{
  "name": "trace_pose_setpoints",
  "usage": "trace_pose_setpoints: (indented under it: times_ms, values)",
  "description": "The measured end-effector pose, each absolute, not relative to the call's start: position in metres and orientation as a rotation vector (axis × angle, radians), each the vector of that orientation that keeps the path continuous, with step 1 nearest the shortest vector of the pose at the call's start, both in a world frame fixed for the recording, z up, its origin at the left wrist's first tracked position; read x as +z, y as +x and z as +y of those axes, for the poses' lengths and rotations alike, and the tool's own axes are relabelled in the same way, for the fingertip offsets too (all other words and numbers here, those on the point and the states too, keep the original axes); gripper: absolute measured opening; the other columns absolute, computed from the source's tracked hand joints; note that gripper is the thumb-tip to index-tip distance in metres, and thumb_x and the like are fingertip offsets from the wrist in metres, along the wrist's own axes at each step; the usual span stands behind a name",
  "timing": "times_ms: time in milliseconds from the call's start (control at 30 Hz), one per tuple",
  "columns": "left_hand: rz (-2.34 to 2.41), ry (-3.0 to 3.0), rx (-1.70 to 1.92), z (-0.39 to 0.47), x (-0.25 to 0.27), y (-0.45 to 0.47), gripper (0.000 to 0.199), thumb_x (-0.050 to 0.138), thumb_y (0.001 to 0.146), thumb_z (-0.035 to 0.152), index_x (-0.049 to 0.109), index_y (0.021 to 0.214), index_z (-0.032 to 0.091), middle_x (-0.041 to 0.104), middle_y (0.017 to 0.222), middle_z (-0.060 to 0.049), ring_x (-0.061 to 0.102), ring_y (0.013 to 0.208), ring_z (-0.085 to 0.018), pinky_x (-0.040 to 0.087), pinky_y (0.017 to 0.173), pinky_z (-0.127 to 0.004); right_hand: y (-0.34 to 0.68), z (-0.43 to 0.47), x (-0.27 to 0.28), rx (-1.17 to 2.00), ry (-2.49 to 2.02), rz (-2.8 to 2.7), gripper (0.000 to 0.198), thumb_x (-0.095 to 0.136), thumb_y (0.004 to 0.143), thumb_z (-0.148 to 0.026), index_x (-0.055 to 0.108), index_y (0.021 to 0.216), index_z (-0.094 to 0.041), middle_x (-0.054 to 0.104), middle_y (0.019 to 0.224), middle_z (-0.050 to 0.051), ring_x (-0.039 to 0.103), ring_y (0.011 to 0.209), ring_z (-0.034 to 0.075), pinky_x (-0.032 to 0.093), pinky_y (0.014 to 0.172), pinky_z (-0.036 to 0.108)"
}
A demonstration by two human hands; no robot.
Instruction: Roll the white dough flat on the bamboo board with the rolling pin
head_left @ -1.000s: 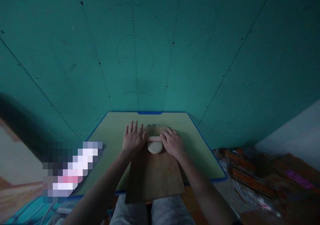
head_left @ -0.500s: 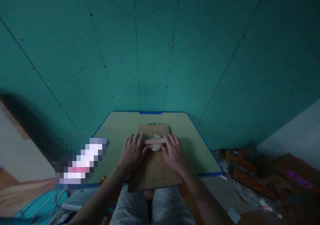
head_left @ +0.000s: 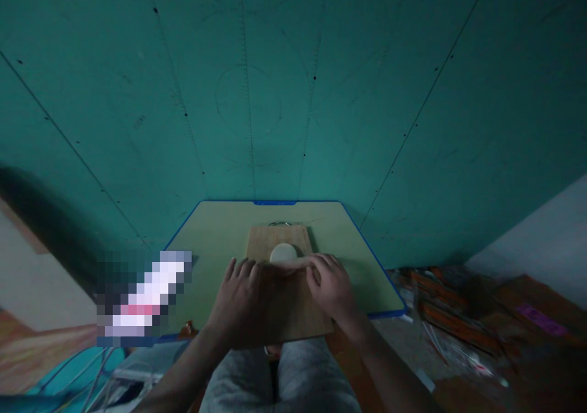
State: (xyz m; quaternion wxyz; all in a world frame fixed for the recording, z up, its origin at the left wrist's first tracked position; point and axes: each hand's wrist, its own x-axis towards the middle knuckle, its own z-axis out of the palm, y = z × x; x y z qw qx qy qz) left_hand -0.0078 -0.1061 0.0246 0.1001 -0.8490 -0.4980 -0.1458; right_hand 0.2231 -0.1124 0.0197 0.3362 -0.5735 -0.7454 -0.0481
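A pale round of dough (head_left: 283,253) lies on the wooden cutting board (head_left: 288,315). Across its near edge runs a light wooden rolling pin (head_left: 290,265), which hides part of the dough. My left hand (head_left: 241,287) is at the pin's left end, fingers bent over it. At the other end, my right hand (head_left: 334,284) has its fingers curled round the pin, thumb on the near side. Both pin ends are covered by my hands.
The board rests on a pale tabletop with a blue rim (head_left: 197,229), against a green wall (head_left: 275,107). A blurred-out bright object (head_left: 147,293) is at the table's left. Cardboard and clutter (head_left: 458,315) lie on the floor to the right.
The rolling pin has moved toward me, from the dough's middle to its near edge. My fingers have curled more over the pin. The view has shifted slightly.
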Motion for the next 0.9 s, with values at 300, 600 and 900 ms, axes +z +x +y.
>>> trace_pose_setpoints:
  times_ms: [300,600,900]
  values:
    - [-1.503,-2.476,-0.512,-0.057,0.031,0.017,0.042,0.034,0.1,0.042,0.06,0.124,0.017,0.065,0.128,-0.016,0.056,0.126,-0.032,0.044,0.104,-0.05,0.216,-0.04,0.024,0.19,-1.754,-1.801,0.014,0.053,0.092,-0.023,0.067,0.09,-0.024,0.075,0.084,0.0,0.069,0.076,0.017,0.042,0.063,0.023]
    - [-1.618,-2.393,-0.374,-0.009,0.038,0.027,0.045,0.031,0.101,0.041,0.065,0.112,0.015,0.069,0.115,-0.015,0.058,0.12,-0.032,0.046,0.097,-0.044,0.213,0.014,0.033,0.165,-1.893,-1.865,0.022,0.052,0.098,-0.033,0.069,0.089,-0.023,0.076,0.091,0.005,0.068,0.083,0.018,0.039,0.066,0.025]
    - [-1.861,-2.359,-0.354,0.027,0.041,0.032,0.053,0.032,0.1,0.048,0.064,0.117,0.01,0.069,0.114,-0.02,0.06,0.115,-0.033,0.047,0.092,-0.045,0.21,0.043,0.033,0.235,-1.899,-1.795,0.026,0.055,0.095,-0.03,0.072,0.079,-0.021,0.076,0.088,0.011,0.068,0.082,0.022,0.041,0.068,0.029]
